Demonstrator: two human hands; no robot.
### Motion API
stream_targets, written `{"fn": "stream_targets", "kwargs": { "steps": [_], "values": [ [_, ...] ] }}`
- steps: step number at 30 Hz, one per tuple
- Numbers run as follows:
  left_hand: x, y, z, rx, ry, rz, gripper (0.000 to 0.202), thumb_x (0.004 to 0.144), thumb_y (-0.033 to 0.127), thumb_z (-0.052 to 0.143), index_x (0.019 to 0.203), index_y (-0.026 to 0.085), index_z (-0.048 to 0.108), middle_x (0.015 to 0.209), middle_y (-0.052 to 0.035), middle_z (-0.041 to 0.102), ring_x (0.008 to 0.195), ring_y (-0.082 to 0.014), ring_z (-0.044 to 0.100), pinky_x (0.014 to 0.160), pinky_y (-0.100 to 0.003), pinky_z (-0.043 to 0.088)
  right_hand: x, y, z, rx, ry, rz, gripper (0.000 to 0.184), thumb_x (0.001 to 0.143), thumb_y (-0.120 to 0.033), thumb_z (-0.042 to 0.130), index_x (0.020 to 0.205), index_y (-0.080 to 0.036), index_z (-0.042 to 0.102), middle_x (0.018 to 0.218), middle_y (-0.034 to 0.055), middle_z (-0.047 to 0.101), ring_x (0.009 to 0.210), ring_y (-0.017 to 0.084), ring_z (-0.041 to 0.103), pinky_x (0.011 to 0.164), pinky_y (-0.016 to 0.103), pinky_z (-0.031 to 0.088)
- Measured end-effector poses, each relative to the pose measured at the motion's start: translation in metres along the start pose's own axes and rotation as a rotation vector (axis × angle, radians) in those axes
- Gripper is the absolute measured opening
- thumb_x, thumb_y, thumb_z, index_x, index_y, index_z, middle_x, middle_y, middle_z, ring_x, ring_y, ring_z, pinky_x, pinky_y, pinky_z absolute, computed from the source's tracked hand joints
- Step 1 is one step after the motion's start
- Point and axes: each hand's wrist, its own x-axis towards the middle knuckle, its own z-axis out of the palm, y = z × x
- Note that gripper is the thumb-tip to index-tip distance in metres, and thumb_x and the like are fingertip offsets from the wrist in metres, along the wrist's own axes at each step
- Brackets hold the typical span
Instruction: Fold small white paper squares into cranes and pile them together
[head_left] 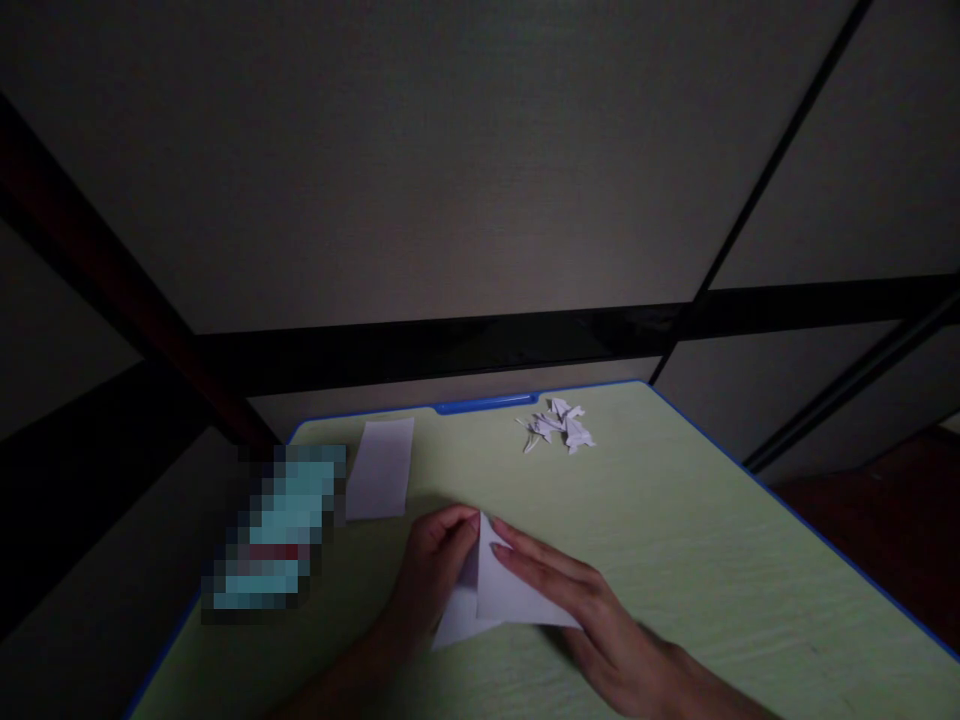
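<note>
A white sheet of paper (pixel 517 592), partly folded, is between my hands near the front of the table. My left hand (pixel 435 560) pinches its top corner between thumb and fingers. From the right, my right hand (pixel 592 600) lies along the slanting edge of the paper, fingers stretched and pressed against it, the thumb side hidden underneath. One flap stands over another layer, which shows lower down on the left.
On the light green table (pixel 712 560) with a blue rim, a white paper rectangle (pixel 381 468) lies at the back left. Beside it is a blurred-out teal item (pixel 289 520). Several small folded paper figures (pixel 562 425) sit at the back, near a blue handle (pixel 487 404). A panelled wall (pixel 450 180) stands behind.
</note>
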Motion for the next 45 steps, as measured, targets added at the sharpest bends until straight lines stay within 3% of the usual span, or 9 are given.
{"fn": "stream_targets", "kwargs": {
  "steps": [7,18,20,24,27,33,37,45],
  "values": [
    [0.003,-0.002,-0.002,0.015,-0.014,0.002,0.017,0.059,0.027,0.051,0.048,0.013,0.052,0.045,0.0038,0.044,0.045,-0.0089,0.039,0.043,-0.018,0.03,-0.002,0.003,0.0,0.063,0.113,0.02,0.041,0.08,-0.012,0.033,0.118,-0.025,0.039,0.128,0.0022,0.035,0.116,0.018,0.032,0.095,0.041,0.029],
    [0.006,-0.004,-0.001,0.096,-0.03,0.049,0.017,0.059,0.026,0.05,0.048,0.014,0.053,0.044,0.0043,0.044,0.046,-0.0088,0.038,0.043,-0.018,0.029,0.001,0.001,0.001,0.112,0.15,0.063,0.039,0.08,-0.015,0.036,0.118,-0.025,0.04,0.124,0.0041,0.041,0.114,0.018,0.035,0.095,0.04,0.029],
    [0.006,-0.004,-0.001,0.101,-0.044,0.041,0.018,0.06,0.028,0.051,0.05,0.013,0.054,0.045,0.004,0.044,0.046,-0.0087,0.037,0.043,-0.018,0.028,0.002,0.001,0.002,0.152,0.206,0.115,0.035,0.081,-0.018,0.036,0.116,-0.024,0.043,0.117,0.0052,0.048,0.108,0.019,0.042,0.091,0.037,0.033],
    [0.006,-0.005,-0.002,0.125,-0.059,0.032,0.021,0.06,0.031,0.052,0.048,0.013,0.051,0.044,0.0046,0.039,0.045,-0.0078,0.033,0.042,-0.018,0.025,0.006,0.002,0.004,0.287,0.374,0.303,0.026,0.082,-0.026,0.037,0.099,-0.018,0.056,0.087,0.0039,0.059,0.077,0.017,0.053,0.07,0.028,0.042],
    [0.006,-0.007,-0.003,0.122,-0.088,0.034,0.023,0.062,0.031,0.051,0.047,0.014,0.049,0.044,0.0051,0.036,0.045,-0.0075,0.031,0.042,-0.018,0.024,0.008,0.006,0.005,0.446,0.486,0.391,0.024,0.079,-0.029,0.043,0.096,-0.017,0.054,0.08,0.0023,0.057,0.072,0.015,0.05,0.063,0.024,0.039],
    [0.008,-0.01,-0.003,0.146,-0.1,0.027,0.023,0.062,0.031,0.05,0.048,0.013,0.049,0.044,0.0054,0.035,0.045,-0.0075,0.03,0.042,-0.019,0.023,0.01,0.02,0.005,0.752,0.628,0.429,0.019,0.077,-0.029,0.047,0.092,-0.019,0.051,0.073,-0.0004,0.054,0.063,0.011,0.045,0.053,0.019,0.034],
    [0.01,-0.012,-0.003,0.16,-0.109,0.033,0.023,0.062,0.032,0.049,0.048,0.013,0.049,0.044,0.0053,0.036,0.046,-0.0079,0.031,0.043,-0.019,0.024,0.012,0.027,0.007,0.839,0.72,0.463,0.016,0.075,-0.032,0.049,0.072,-0.017,0.052,0.061,-0.003,0.048,0.053,0.008,0.04,0.046,0.018,0.028],
    [0.009,-0.012,-0.004,0.158,-0.103,0.018,0.023,0.062,0.033,0.049,0.049,0.013,0.05,0.045,0.0054,0.036,0.045,-0.0078,0.031,0.043,-0.019,0.023,0.016,0.027,0.003,0.932,0.844,0.462,0.038,0.067,-0.034,0.058,0.041,-0.014,0.04,0.048,-0.0049,0.038,0.044,0.006,0.032,0.04,0.018,0.023]
  ]
}}
